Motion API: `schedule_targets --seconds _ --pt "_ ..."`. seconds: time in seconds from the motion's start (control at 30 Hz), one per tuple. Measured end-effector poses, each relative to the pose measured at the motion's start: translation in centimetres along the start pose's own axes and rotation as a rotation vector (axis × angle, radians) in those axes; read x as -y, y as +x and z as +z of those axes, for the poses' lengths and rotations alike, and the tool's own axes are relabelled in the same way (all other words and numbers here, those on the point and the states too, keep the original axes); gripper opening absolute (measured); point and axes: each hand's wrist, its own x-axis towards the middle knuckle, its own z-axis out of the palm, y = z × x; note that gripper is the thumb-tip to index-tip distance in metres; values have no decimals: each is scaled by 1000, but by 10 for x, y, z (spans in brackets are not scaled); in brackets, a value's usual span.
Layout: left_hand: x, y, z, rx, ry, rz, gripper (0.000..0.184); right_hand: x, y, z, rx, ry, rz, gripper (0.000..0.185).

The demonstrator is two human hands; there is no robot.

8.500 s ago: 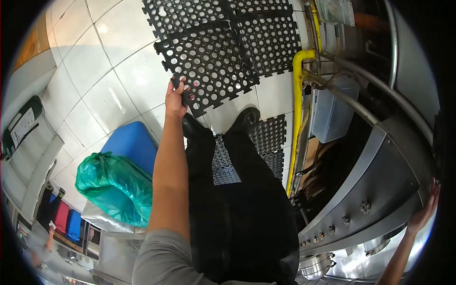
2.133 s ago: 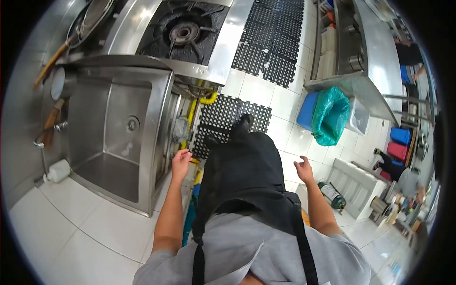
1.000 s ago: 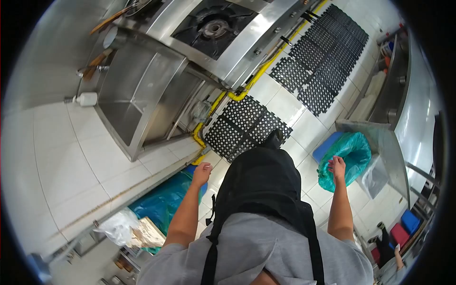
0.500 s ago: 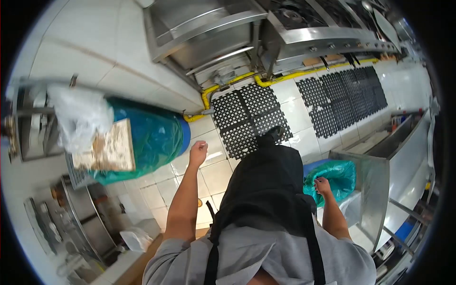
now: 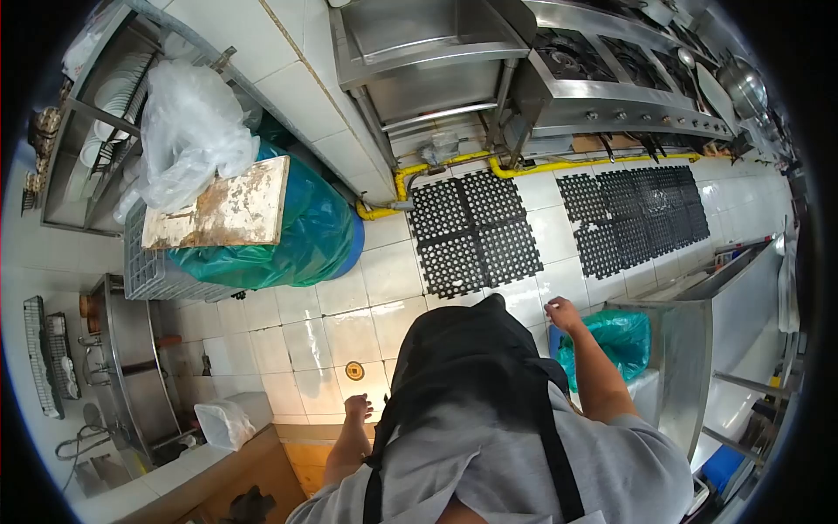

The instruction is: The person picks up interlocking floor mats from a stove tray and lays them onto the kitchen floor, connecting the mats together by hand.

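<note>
My left hand point(image 5: 357, 408) hangs low at my side above the floor tiles, its fingers loosely bent and a little apart, with nothing seen in it. My right hand point(image 5: 564, 313) is held forward on the other side, fingers curled in, and no object shows in it. Just beyond that hand is a bin lined with a green bag point(image 5: 618, 341), which it does not appear to touch. A black apron point(image 5: 471, 349) covers my front. Close to the left hand, a round brass-coloured drain cover point(image 5: 354, 371) is set in the floor.
Black perforated mats point(image 5: 476, 231) lie ahead on tiles point(image 5: 384, 271). A stove point(image 5: 611, 87) and yellow pipe point(image 5: 454, 161) line the far wall. At left, a worn board point(image 5: 231, 205) and clear plastic point(image 5: 192, 131) top a green-bagged blue barrel point(image 5: 353, 249). A steel counter point(image 5: 681, 349) stands right.
My left hand has swung back towards my body, and my right hand has swung forward past the bin. The view has shifted, showing more of the left shelves and floor.
</note>
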Motion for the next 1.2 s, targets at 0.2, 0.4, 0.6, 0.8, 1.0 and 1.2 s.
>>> schedule_targets --seconds 0.2,0.4,0.6,0.8,1.0,1.2 --pt "10 4 9 154 21 271 23 -39 2 17 1 29 34 34" --pt "-64 25 21 82 -126 183 23 -65 -56 -7 -87 56 129 35" --pt "-145 59 33 99 98 309 25 -92 -134 -26 -158 268 323 32" --pt "-238 41 101 186 271 461 31 -129 -210 14 -161 491 745 34" --pt "-325 11 195 358 296 567 27 -122 -208 53 -143 505 778 35" --pt "-465 -20 266 471 379 777 24 -100 -113 29 -77 485 751 31"
